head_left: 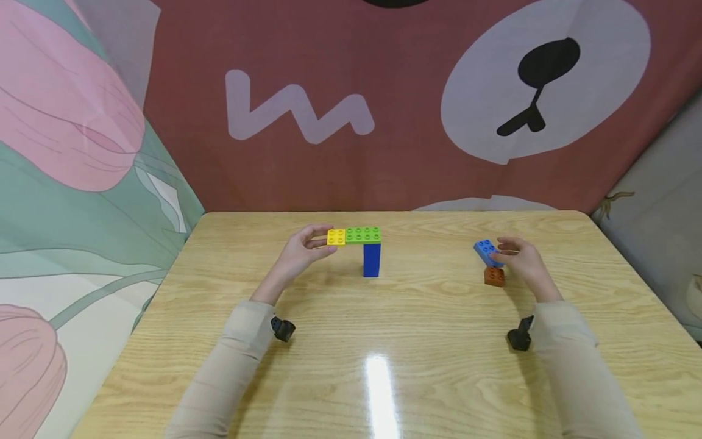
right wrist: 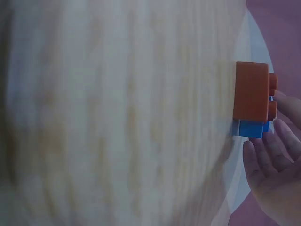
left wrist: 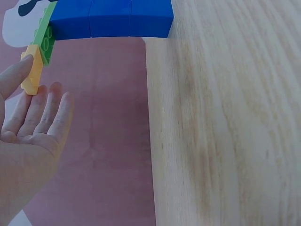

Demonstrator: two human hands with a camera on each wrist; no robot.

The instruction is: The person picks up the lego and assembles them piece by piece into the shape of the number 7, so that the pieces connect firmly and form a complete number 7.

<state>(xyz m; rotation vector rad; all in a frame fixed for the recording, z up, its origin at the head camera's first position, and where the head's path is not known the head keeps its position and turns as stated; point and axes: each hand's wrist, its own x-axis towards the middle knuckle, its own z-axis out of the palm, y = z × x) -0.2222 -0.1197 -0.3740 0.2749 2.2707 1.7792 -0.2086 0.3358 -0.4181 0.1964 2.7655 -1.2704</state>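
Note:
My left hand (head_left: 298,251) pinches a yellow four-stud brick (head_left: 336,237) between thumb and fingers. The yellow brick adjoins the left end of a long green brick (head_left: 363,235), whose right end sits on a column of stacked dark blue bricks (head_left: 372,260); in the left wrist view three blue bricks (left wrist: 110,19) show in line. At the right, my right hand (head_left: 521,259) holds a lighter blue brick (head_left: 485,249), thumb and fingers on either side. An orange-brown brick (head_left: 495,277) stands just nearer, and hides much of the blue one in the right wrist view.
The bricks are on a wooden table (head_left: 439,317), with a patterned cloth (head_left: 329,177) behind its far edge. Small black devices (head_left: 283,330) are at both wrists.

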